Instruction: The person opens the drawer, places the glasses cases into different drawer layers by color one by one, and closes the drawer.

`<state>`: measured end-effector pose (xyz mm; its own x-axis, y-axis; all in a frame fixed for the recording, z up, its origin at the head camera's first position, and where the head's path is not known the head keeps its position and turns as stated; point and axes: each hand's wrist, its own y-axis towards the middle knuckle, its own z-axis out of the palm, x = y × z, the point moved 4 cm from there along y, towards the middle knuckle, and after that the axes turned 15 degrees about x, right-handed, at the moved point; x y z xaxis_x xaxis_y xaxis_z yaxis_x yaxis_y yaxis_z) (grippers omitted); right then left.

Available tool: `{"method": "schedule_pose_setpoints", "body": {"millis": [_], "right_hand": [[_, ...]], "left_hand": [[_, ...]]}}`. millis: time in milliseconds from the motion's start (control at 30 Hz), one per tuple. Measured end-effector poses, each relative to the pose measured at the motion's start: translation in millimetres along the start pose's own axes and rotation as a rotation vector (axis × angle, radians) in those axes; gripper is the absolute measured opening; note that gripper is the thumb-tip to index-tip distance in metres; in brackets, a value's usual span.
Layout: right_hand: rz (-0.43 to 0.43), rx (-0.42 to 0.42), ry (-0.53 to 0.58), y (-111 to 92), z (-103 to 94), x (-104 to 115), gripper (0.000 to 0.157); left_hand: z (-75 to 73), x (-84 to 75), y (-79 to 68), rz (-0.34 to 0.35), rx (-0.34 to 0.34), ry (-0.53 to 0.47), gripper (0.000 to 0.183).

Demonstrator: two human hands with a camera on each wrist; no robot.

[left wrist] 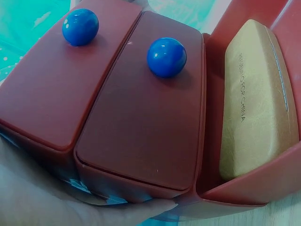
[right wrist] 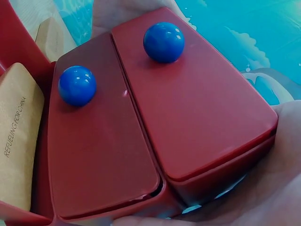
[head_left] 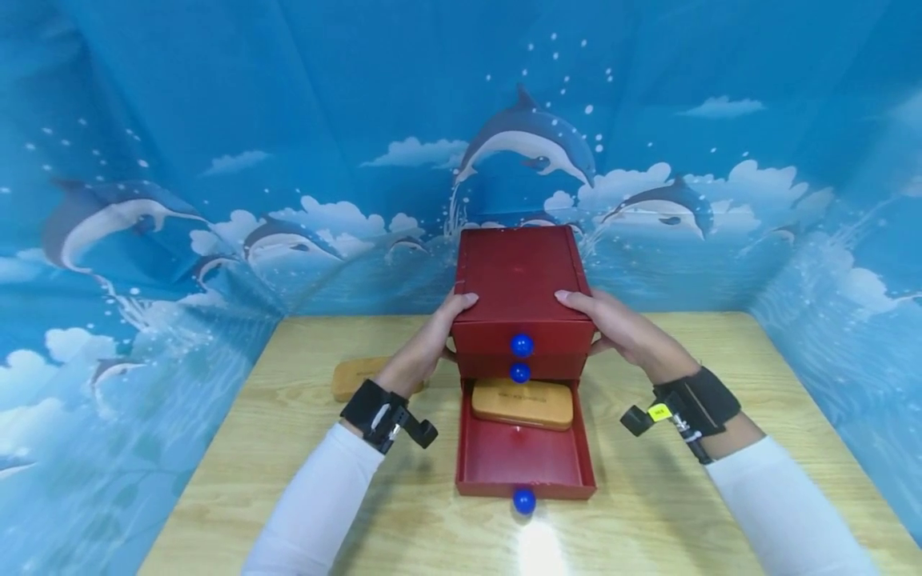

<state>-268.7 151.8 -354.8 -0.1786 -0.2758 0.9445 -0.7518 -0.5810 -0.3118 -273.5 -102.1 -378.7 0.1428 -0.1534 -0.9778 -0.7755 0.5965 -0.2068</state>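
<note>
A red drawer box [head_left: 519,272] with blue ball knobs stands on the table. Its upper two drawers are closed, while the bottom drawer [head_left: 519,468] is pulled out toward me. Inside that drawer, at the back, lies a tan glasses case [left wrist: 251,103] with dark lettering. My left hand [head_left: 426,340] grips the box's left side, thumb on the top edge. On the opposite side my right hand [head_left: 630,332] holds it the same way. The fingers under and behind the sides are mostly hidden.
A second tan glasses case [head_left: 353,376] lies on the wooden table [head_left: 288,480], left of the box and partly behind my left wrist. A blue dolphin-print curtain [head_left: 346,96] hangs behind and at both sides.
</note>
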Motion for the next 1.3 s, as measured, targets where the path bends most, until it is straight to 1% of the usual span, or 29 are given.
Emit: {"method": "schedule_pose_setpoints", "body": {"millis": [100,233,333,500,600,633,700,767,867,900,1000,1133,1300], "right_hand": [[-0.005,-0.017,0.003,-2.4,-0.3,-0.7,0.069],[-0.012,-0.020,0.004,-3.0,-1.2,-1.0,0.068],[-0.008,-0.019,0.000,-2.3,-2.1,-1.3,0.069],[0.004,-0.025,0.001,-1.8,-2.2,-1.2,0.071],[0.004,-0.031,0.001,-1.4,-2.3,-0.2,0.072],[0.005,-0.033,0.002,-1.0,-2.3,0.0,0.072],[0.009,-0.034,0.001,-0.7,-1.9,0.0,0.073],[0.012,-0.032,0.001,-0.5,-1.4,-0.1,0.073],[0.013,-0.032,0.003,-1.0,-1.2,-0.2,0.074],[0.013,-0.033,0.002,-1.2,-1.1,-0.3,0.074],[0.011,-0.034,-0.001,-1.6,-1.1,-0.2,0.075],[0.012,-0.025,-0.007,-2.4,-1.9,0.1,0.074],[0.021,-0.004,0.003,-2.5,-2.7,1.6,0.071]], "left_hand": [[0.5,1.9,2.4,0.021,0.022,-0.025,0.066],[-2.2,6.1,3.6,0.036,0.039,-0.064,0.069],[-3.4,8.2,2.5,0.046,0.045,-0.072,0.068],[-7.1,12.1,-5.3,0.094,0.061,-0.043,0.065],[-13.9,15.2,-14.3,0.087,0.047,0.018,0.069],[-16.8,16.3,-17.7,0.082,0.036,0.049,0.071],[-24.0,19.4,-24.7,0.066,-0.012,0.159,0.070],[-31.6,23.3,-32.2,0.057,-0.062,0.297,0.067],[-42.7,30.8,-43.6,0.038,-0.120,0.551,0.066],[-45.9,34.2,-46.9,0.033,-0.124,0.626,0.067],[-56.8,47.5,-55.8,-0.010,-0.143,0.838,0.075],[-71.8,69.3,-66.0,-0.094,-0.160,1.031,0.085],[-84.8,94.1,-79.2,-0.204,-0.130,1.161,0.088]]}}
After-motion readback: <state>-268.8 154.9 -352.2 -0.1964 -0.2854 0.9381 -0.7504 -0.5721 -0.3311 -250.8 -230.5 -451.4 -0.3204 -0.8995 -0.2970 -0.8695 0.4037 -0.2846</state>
